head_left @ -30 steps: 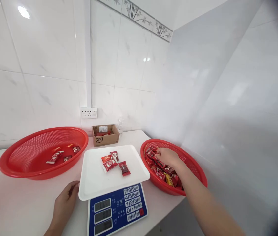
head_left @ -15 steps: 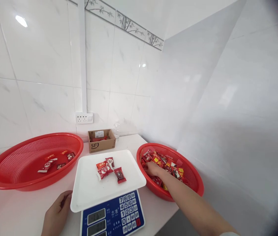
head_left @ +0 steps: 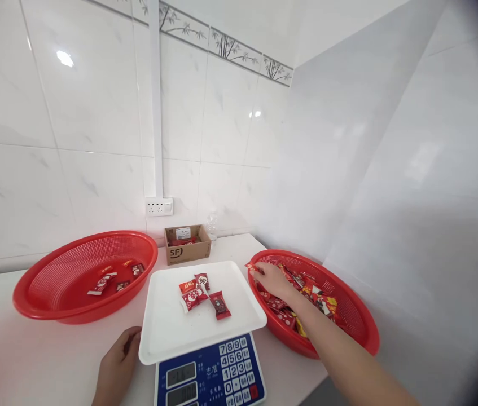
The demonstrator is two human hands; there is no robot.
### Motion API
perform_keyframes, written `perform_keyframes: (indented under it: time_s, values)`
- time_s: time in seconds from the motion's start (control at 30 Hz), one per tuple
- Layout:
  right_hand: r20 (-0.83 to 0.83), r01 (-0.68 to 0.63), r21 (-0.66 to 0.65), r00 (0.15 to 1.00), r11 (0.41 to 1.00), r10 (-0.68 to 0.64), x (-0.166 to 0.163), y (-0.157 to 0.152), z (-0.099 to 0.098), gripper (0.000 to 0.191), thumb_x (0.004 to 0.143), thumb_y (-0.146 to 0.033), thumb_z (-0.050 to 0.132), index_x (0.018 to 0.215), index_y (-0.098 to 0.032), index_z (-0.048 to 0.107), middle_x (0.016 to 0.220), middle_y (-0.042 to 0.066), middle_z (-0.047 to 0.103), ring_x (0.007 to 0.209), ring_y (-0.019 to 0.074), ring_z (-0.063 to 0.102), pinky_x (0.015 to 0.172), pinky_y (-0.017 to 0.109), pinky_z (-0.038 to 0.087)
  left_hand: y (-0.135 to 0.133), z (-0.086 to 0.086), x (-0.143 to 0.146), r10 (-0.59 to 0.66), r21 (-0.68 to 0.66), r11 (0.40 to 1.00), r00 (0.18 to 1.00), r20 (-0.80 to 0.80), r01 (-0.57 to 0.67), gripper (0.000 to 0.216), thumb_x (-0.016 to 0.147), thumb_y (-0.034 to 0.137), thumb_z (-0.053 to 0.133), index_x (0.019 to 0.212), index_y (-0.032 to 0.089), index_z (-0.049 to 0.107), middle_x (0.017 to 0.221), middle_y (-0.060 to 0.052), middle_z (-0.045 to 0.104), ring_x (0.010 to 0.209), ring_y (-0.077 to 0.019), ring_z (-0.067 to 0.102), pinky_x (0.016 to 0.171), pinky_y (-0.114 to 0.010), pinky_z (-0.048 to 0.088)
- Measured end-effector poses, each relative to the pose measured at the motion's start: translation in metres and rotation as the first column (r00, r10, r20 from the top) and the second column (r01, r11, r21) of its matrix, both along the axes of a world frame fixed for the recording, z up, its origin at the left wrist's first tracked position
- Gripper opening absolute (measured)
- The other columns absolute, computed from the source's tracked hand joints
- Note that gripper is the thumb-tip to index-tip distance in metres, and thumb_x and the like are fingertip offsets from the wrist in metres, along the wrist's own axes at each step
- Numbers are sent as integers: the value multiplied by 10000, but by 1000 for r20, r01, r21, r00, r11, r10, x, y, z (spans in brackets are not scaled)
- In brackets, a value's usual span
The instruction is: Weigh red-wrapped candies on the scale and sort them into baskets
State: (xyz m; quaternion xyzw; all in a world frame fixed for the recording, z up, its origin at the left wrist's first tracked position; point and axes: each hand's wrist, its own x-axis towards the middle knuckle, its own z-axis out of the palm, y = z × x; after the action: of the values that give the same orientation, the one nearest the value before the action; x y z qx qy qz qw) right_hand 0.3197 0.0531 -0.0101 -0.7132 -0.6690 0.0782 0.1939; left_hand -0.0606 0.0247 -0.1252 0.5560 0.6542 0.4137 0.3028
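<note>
My right hand (head_left: 270, 279) is over the left rim of the right red basket (head_left: 369, 332), fingers pinched on a small red candy packet (head_left: 250, 266). Below it lie many wrapped candies (head_left: 279, 307) in red and yellow. My left hand (head_left: 117, 363) rests on the table, its fingers curled, right against the left edge of the white scale tray (head_left: 162, 332); nothing shows in it. Several red candy packets (head_left: 194, 299) lie grouped on the tray. Beneath the tray is the blue scale panel (head_left: 213, 375) with keys and displays.
At the left stands another red basket (head_left: 52, 282) with several packets in it. Behind the tray sit a small cardboard box (head_left: 190, 252) with red items inside and a clear plastic bottle (head_left: 212, 225). White tiled walls with a socket (head_left: 159, 206) close off the back.
My right hand has risen out of the candies to the basket rim, now with a red packet in its fingers. The whole view has shifted, so things appear farther right. My left hand stays beside the tray.
</note>
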Motion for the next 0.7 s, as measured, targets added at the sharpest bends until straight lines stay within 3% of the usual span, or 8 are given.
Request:
perform_keyframes:
  time_s: [0.13, 0.2, 0.27, 0.37, 0.5, 0.6, 0.7]
  values:
    - [-54, -126, 9, 990, 992, 126, -41, 2, 2, 256, 919, -320, 459, 820, -177, 647, 771, 20, 675, 742, 169, 614, 674, 287, 448, -1, -1, 0, 3, 50, 999, 999, 32, -5, 325, 673, 490, 477, 815, 255, 651, 869, -20, 748, 796, -242, 689, 681, -280, 534]
    - [-83, -177, -7, 981, 984, 176, -57, 3, -1, 264, 908, -321, 451, 925, -179, 673, 872, 53, 703, 815, 196, 630, 721, 300, 455, -1, -3, 0, 3, 69, 998, 999, 44, -6, 326, 682, 486, 478, 817, 252, 659, 861, -21, 749, 783, -239, 690, 679, -280, 535]
    - [-109, -218, -20, 971, 976, 214, -70, 2, -6, 327, 901, -320, 445, 1100, -160, 649, 1092, 107, 677, 1007, 234, 609, 863, 337, 444, -1, -6, -1, -4, 77, 997, 999, 43, 1, 331, 699, 485, 474, 832, 247, 662, 874, -22, 749, 791, -235, 690, 681, -276, 535]
    - [-144, -285, -47, 951, 957, 275, -84, -5, -12, 527, 912, -404, 410, 1355, -125, 473, 1413, 148, 464, 1307, 244, 412, 1071, 354, 313, 0, -9, -1, -17, 84, 996, 999, 41, 13, 322, 723, 481, 469, 835, 245, 658, 890, -21, 747, 809, -231, 692, 682, -272, 535]
    - [-171, -384, -144, 917, 912, 360, -100, -12, -22, 775, 884, -577, 394, 1503, -162, 183, 1577, 116, 167, 1447, 245, 108, 1154, 385, 175, 0, -7, 0, -31, 91, 996, 998, 58, 26, 289, 721, 462, 480, 806, 248, 655, 876, -17, 748, 791, -230, 694, 678, -272, 539]
    - [-154, -408, -189, 911, 893, 383, -113, -10, -27, 847, 844, -654, 410, 1513, -214, 134, 1596, 96, 55, 1448, 294, -36, 1158, 478, 69, -1, -5, 0, -34, 97, 995, 996, 78, 27, 270, 713, 454, 489, 782, 254, 656, 852, -12, 750, 775, -233, 696, 666, -274, 543]
    - [-130, -422, -197, 906, 885, 404, -125, -2, -28, 837, 806, -719, 409, 1497, -301, 189, 1600, 68, 22, 1436, 332, -88, 1128, 553, -7, -2, -4, 1, -29, 112, 993, 996, 84, 19, 262, 713, 449, 492, 772, 254, 658, 840, -10, 751, 771, -235, 697, 660, -278, 546]
